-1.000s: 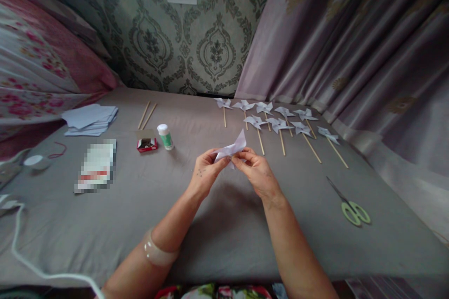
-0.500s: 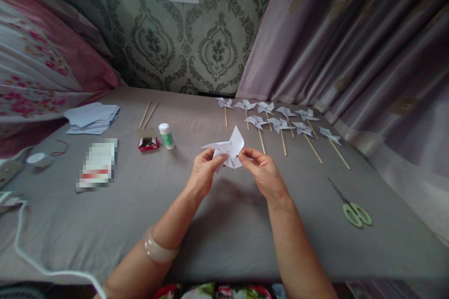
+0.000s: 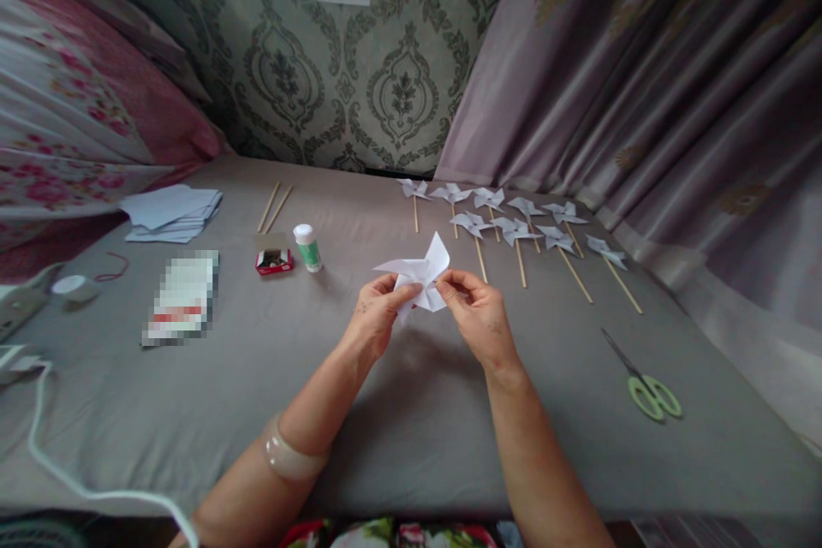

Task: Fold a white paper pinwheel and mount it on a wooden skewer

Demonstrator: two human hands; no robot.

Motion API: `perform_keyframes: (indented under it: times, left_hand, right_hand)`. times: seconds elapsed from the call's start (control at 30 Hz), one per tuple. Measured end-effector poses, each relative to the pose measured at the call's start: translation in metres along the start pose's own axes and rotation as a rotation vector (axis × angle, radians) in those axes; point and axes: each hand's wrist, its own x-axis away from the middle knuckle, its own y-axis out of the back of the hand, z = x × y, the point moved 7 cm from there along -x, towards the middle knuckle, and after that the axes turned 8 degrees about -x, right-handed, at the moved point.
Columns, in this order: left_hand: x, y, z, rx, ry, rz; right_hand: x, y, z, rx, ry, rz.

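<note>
I hold a white paper pinwheel head up over the grey cloth, in front of me. My left hand pinches its left side between thumb and fingers. My right hand pinches at its centre from the right, fingertips pressed together on something small I cannot make out. Several finished paper pinwheels on wooden sticks lie in rows beyond my right hand.
Green-handled scissors lie at the right. A small white and green bottle, a red box and two bare sticks sit left of centre. A paper stack lies far left, a white cable near left. Curtains hang right.
The folded paper has been turned up and opened out from a flat edge-on shape into a spread pinwheel facing me. Both hands keep their hold and stay in nearly the same place.
</note>
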Motion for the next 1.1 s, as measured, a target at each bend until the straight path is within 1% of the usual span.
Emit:
perform_keyframes:
  times: [0.2,0.37,0.6,0.9,1.1]
  left_hand:
    - [0.002,-0.001,-0.001,0.001,-0.021,-0.001]
    - [0.002,0.0,-0.001,0.001,-0.034,-0.001]
    - [0.003,-0.001,0.0,-0.029,-0.053,0.004]
    - [0.004,-0.001,-0.001,-0.046,-0.06,-0.003]
    - [0.004,-0.004,-0.002,-0.059,-0.081,0.017]
  right_hand:
    - [0.006,-0.005,0.02,0.255,0.26,-0.085]
    - [0.01,-0.011,0.027,0.391,0.375,-0.105]
    - [0.014,-0.014,0.027,0.491,0.406,-0.157]
    - [0.014,-0.015,0.024,0.514,0.37,-0.134]
    - [0.015,-0.015,0.022,0.584,0.404,-0.146]
